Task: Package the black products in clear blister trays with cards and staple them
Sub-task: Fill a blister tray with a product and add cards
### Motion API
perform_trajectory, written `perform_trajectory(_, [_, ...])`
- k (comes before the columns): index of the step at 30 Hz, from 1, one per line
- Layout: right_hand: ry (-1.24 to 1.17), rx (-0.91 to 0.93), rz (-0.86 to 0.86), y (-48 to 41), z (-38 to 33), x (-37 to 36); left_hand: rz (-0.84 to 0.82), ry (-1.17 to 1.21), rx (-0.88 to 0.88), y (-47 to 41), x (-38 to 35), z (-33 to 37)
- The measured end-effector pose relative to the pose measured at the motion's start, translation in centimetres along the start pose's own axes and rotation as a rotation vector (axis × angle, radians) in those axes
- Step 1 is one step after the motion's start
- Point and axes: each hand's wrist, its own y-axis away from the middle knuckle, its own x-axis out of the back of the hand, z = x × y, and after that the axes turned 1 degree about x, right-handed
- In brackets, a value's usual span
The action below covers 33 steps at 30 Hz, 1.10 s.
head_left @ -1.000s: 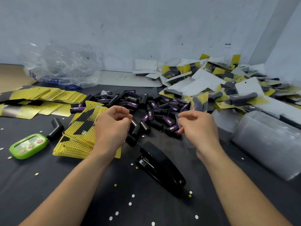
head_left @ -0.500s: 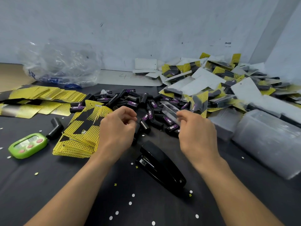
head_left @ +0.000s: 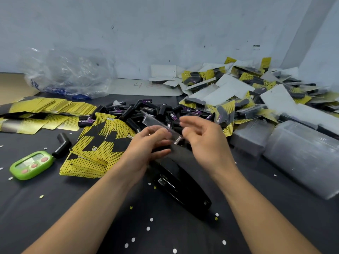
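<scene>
Raised narrow clear tray (head_left: pixel 158 123) sits in left hand's (head_left: pixel 145 149) pinching grip; right hand's (head_left: pixel 205 143) unclear.

Your left hand (head_left: pixel 146 149) pinches a clear blister tray (head_left: pixel 157 123), which slants up and away past your fingertips. Your right hand (head_left: pixel 203 143) curls loosely just beside the tray's near end; whether its fingers touch it is unclear. Beyond your fingers lies the heap of black products (head_left: pixel 146 110). Left of your left fingers fans a stack of yellow cards (head_left: pixel 97 143). Under your wrists lies the black stapler (head_left: pixel 185 191). Right of your right fingers sit stacked clear trays (head_left: pixel 302 158).
</scene>
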Motion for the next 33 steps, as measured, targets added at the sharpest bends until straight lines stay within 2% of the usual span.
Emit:
perform_trajectory(2, [0.394,-0.048,0.011,-0.3,0.8,0.7,-0.013,0.036,0.000,0.0,0.3,0.4])
perform_trajectory(4, [0.751,-0.119,-0.111,-0.2,1.8,1.1,-0.044,0.110,0.024,0.2,0.7,0.9])
perform_trajectory(5, [0.855,-0.155,-0.206,0.0,2.3,1.0,-0.058,0.152,0.045,0.3,0.8,1.1])
perform_trajectory(8, [0.953,-0.201,-0.370,0.1,3.0,0.8,-0.098,0.227,0.110,0.6,0.8,1.7])
perform_trajectory(13, [0.985,-0.061,-0.258,0.2,3.0,1.4,-0.123,0.210,0.151,0.8,0.6,1.9])
perform_trajectory(17, [1.026,0.018,-0.284,0.4,3.3,1.8,-0.146,0.206,0.150,0.7,0.7,1.9])
perform_trajectory(19, [0.882,0.040,-0.209,0.3,3.1,1.8,-0.159,0.203,0.141,0.7,0.8,1.8])
perform_trajectory(23, [0.314,-0.080,0.054,0.0,1.8,1.9,-0.196,0.202,0.134,0.5,1.1,1.7])
perform_trajectory(27, [-0.244,-0.253,0.067,0.2,0.0,1.7,-0.209,0.159,0.119,0.3,1.1,1.3])
perform_trajectory(33, [-0.501,-0.204,0.098,0.3,-2.3,0.3,-0.179,0.100,0.137,0.2,1.1,0.7])
